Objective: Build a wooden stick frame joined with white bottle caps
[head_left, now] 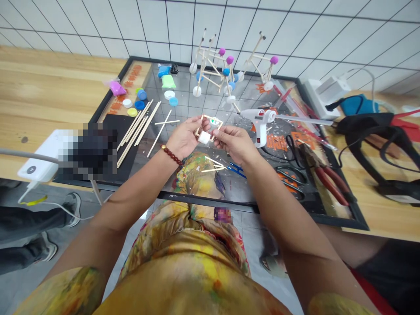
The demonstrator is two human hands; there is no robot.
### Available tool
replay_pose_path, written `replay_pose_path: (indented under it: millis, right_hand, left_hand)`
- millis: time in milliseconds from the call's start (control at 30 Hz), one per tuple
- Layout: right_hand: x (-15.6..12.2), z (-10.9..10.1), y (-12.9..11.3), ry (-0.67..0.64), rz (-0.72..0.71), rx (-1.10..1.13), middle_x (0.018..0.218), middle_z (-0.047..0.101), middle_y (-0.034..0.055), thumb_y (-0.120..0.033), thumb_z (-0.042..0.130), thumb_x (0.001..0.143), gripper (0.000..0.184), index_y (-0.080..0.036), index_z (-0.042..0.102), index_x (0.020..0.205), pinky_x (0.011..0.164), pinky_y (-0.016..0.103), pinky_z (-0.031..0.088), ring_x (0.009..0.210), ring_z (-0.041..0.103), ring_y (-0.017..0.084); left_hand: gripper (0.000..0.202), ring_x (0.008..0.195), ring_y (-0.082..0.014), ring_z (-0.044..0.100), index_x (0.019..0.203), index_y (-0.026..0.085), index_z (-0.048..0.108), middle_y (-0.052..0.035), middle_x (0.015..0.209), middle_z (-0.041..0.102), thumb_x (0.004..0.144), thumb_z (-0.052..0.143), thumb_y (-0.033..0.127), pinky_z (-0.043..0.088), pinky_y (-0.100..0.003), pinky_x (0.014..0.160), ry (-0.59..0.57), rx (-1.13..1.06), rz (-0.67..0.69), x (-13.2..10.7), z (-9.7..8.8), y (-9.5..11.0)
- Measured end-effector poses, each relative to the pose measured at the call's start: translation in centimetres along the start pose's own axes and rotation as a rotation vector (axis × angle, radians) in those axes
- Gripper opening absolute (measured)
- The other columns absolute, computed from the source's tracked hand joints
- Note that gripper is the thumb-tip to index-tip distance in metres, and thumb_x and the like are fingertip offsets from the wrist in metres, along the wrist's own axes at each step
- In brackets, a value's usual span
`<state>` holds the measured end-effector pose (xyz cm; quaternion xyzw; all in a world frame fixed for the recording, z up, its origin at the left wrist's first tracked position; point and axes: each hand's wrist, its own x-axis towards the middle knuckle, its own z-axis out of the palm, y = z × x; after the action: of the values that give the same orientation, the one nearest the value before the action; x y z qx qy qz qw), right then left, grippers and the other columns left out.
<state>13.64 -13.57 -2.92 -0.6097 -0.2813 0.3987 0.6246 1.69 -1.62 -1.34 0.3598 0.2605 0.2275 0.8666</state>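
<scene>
Between my hands, above the dark glossy board [154, 175], is a small frame of wooden sticks [210, 117] with a white block-like piece [204, 138] at its near side. My left hand [185, 136] pinches the frame's left side; a beaded bracelet circles that wrist. On the right side, my right hand [234, 142] grips it with thumb and fingers near the white piece. Just right of that hand lies a white glue gun [260, 122]. Short loose sticks [213, 166] and a blue-handled tool [236, 169] lie below the hands.
Stick models with coloured balls [213, 70] stand at the back by the tiled wall. Long sticks [139, 127] and bottle caps [141, 94] lie left. Pliers [323, 175], scissors [292, 177] and a black strap [361, 148] are right. A white power bank [42, 162] sits left. Other people's legs show nearby.
</scene>
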Motion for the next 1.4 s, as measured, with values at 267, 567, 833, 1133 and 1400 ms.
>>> replay_pose_path:
  millis: [267, 567, 833, 1133, 1400]
  right_hand:
    - [0.1, -0.4, 0.0, 0.002, -0.044, -0.074, 0.057, 0.062, -0.0026, -0.061, 0.096, 0.059, 0.050, -0.020, 0.069, 0.066, 0.052, 0.022, 0.043, 0.053, 0.053, 0.008]
    - [0.2, -0.5, -0.1, 0.132, -0.102, -0.075, 0.063, 0.063, -0.0024, -0.065, 0.090, 0.067, 0.047, -0.021, 0.073, 0.075, 0.056, 0.024, 0.046, 0.057, 0.054, 0.009]
    - [0.5, -0.2, 0.4, 0.233, -0.197, -0.143, 0.059, 0.063, -0.0017, -0.054, 0.088, 0.071, 0.037, -0.022, 0.072, 0.065, 0.057, 0.026, 0.048, 0.056, 0.054, 0.011]
    - [0.7, -0.1, 1.0, 0.264, -0.273, -0.255, 0.059, 0.063, -0.0008, -0.056, 0.081, 0.075, 0.036, -0.024, 0.071, 0.065, 0.059, 0.029, 0.046, 0.057, 0.054, 0.013]
    - [0.8, -0.1, 0.8, 0.277, -0.220, -0.205, 0.064, 0.064, -0.0003, -0.058, 0.081, 0.075, 0.038, -0.023, 0.069, 0.066, 0.061, 0.028, 0.050, 0.059, 0.055, 0.013]
  left_hand:
    - [0.011, 0.081, -0.0128, 0.073, 0.097, 0.014, 0.073, -0.0051, 0.086, 0.078, 0.098, 0.066, 0.022, 0.056, -0.025, 0.081, 0.051, 0.246, 0.040, -0.4, 0.0, 0.2]
    - [0.011, 0.068, -0.0096, 0.069, 0.091, 0.011, 0.072, -0.0040, 0.075, 0.074, 0.098, 0.065, 0.015, 0.056, -0.023, 0.078, 0.087, 0.264, 0.024, -0.7, 0.6, -0.1]
    - [0.011, 0.069, -0.0112, 0.070, 0.090, 0.011, 0.071, -0.0052, 0.075, 0.075, 0.098, 0.068, 0.018, 0.057, -0.025, 0.077, 0.156, 0.318, 0.063, -0.7, 1.0, -0.8]
    - [0.016, 0.063, -0.0102, 0.068, 0.085, 0.012, 0.067, -0.0057, 0.074, 0.074, 0.099, 0.062, 0.016, 0.056, -0.024, 0.070, 0.181, 0.368, 0.069, -0.8, 1.1, -0.7]
    - [0.012, 0.076, -0.0125, 0.072, 0.095, 0.013, 0.070, -0.0073, 0.083, 0.077, 0.100, 0.059, 0.017, 0.058, -0.026, 0.080, 0.107, 0.317, 0.030, -0.6, 0.6, -0.5]
